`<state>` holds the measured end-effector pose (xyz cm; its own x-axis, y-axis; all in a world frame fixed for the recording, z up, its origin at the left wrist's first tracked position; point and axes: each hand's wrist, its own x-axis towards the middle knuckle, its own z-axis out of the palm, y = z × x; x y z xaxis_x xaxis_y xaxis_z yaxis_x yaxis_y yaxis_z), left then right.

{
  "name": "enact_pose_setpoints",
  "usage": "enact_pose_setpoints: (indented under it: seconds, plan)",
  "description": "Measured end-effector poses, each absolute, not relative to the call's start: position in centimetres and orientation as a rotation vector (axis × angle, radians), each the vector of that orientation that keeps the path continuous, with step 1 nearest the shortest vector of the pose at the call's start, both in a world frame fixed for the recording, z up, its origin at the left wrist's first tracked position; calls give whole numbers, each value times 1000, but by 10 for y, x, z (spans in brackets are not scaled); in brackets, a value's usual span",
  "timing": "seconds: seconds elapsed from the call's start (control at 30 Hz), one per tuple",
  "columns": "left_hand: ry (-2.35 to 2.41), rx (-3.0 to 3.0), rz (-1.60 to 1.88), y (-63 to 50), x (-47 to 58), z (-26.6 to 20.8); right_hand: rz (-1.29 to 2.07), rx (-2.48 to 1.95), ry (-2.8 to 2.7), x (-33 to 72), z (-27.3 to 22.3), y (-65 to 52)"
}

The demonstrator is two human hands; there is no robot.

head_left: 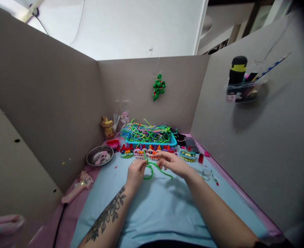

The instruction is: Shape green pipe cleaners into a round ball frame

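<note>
Between finger and thumb, my left hand (136,172) pinches a bent green pipe cleaner (167,174). One part of it curls into a loop below the fingertips, and another trails off to the right. Close beside it hovers my right hand (174,164), fingers curved and apart, with nothing visibly gripped. Just behind the hands sits a row of colourful fuzzy pieces, among them a green and red one (126,151) at the left and a blue and yellow one (187,155) at the right.
A blue tray (152,144) heaped with pipe cleaners stands at the back. To the left are a metal bowl (92,160) and a pink glue gun (76,191); scissors (205,176) lie right. Grey panels enclose the table, with a pen holder (242,93) on the right one.
</note>
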<state>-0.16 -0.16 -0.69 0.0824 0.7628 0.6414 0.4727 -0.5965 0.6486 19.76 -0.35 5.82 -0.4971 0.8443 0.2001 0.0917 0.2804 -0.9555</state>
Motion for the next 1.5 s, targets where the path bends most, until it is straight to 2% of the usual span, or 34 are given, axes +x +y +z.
enact_pose_setpoints:
  seconds: [0.1, 0.27, 0.43, 0.53, 0.67, 0.83, 1.0, 1.5]
  plan:
    - [1238, 2193, 1494, -1, -1, -8, 1297, -961, -1863, 183, 56, -7]
    - [1256, 2246, 1490, -2, 0, -8, 1072, -1225, -1717, 163, 32, -2]
    - [1335, 2213, 1476, -4, 0, -6, 1019, -1246, -1674, 154, 19, -5]
    - [1355, 1989, 1492, -1, 0, -8, 947, -1109, -1660, 147, 12, -11]
    - [1218, 1436, 1403, 8, -1, -11, 588, -986, -1835, 141, 3, -17]
    - [989, 1028, 1303, 11, -3, -9, 224, -1122, -2146, 140, -1, -18]
    - [902, 952, 1228, 7, -2, -6, -23, -1290, -2286, 139, 0, -18]
    - [951, 949, 1326, 1, 7, -3, -315, -1505, -2517, 126, 4, -31]
